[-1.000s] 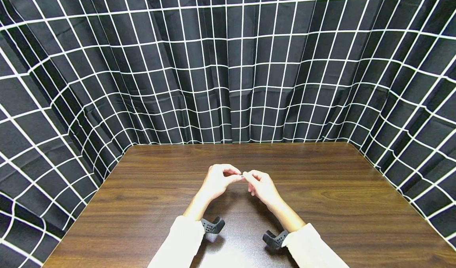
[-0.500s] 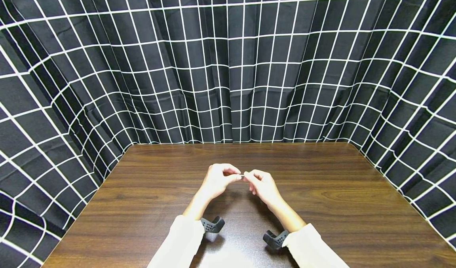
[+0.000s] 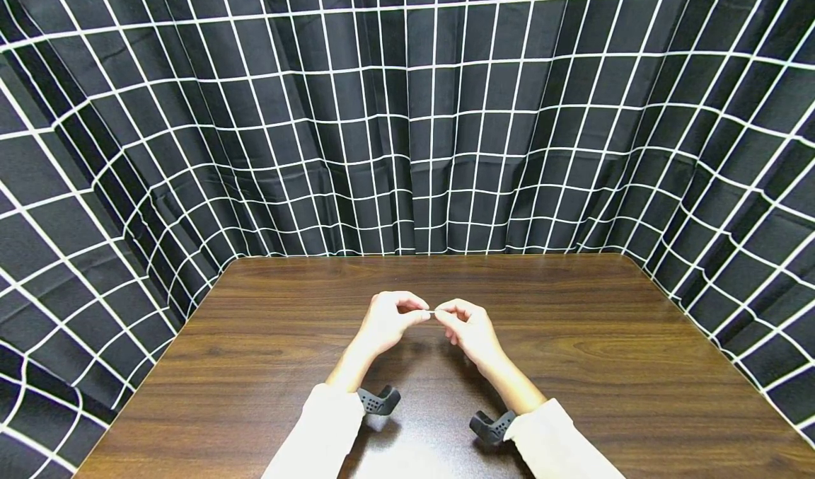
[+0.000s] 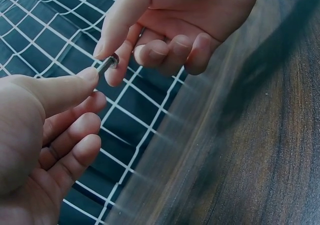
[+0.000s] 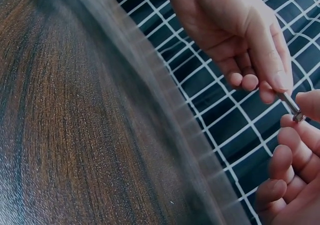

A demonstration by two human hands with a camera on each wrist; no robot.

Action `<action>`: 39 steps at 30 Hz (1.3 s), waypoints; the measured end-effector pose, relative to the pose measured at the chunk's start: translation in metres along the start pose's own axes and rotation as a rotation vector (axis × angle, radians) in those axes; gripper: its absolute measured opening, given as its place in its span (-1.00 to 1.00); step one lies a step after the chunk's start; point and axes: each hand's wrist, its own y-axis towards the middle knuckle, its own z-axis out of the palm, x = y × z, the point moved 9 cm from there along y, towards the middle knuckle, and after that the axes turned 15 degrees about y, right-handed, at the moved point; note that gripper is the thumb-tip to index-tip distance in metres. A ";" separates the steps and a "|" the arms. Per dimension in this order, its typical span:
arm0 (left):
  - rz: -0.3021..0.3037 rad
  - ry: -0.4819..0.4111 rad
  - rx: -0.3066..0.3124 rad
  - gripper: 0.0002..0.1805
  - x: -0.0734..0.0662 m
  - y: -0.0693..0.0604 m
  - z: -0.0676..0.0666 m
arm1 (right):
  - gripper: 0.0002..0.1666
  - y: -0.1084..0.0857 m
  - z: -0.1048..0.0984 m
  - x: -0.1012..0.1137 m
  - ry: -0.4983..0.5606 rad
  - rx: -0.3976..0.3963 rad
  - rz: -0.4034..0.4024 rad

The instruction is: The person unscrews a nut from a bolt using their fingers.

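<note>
A small metal bolt [image 4: 106, 65] with a threaded shank spans the gap between the two hands, raised over the table. The thumb and forefinger of my left hand [image 3: 385, 325] pinch one end of the shank. At the other end, a wider piece [image 5: 299, 117] sits between the thumb and forefinger of my right hand [image 3: 472, 334]; whether it is the bolt's head or a nut, I cannot tell. The right thumb and finger are placed on opposite sides of it, and its outer face shows. The right hand's other fingers are curled loosely. The left fingers hide the far end.
The brown wood-grain table [image 3: 286, 309] spreads beneath the hands. A black curtain [image 3: 407, 111] with a white grid stands behind it and along both sides. Dark wrist mounts [image 3: 380, 401] sit at the cuffs, low above the table.
The right hand's fingertips have shifted slightly upward and its forefinger has moved at the bolt's end. My left hand stays almost still, still pinching the shank.
</note>
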 end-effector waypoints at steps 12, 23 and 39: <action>0.004 -0.009 -0.005 -0.93 0.002 0.001 0.000 | -0.80 0.000 0.001 0.006 0.018 0.023 -0.074; 0.003 -0.007 -0.008 -0.93 0.001 0.000 -0.001 | -0.75 -0.001 0.001 0.009 -0.005 0.047 -0.159; 0.011 -0.007 -0.011 -0.92 0.001 0.000 -0.001 | -0.79 0.000 -0.004 0.008 -0.128 -0.028 -0.122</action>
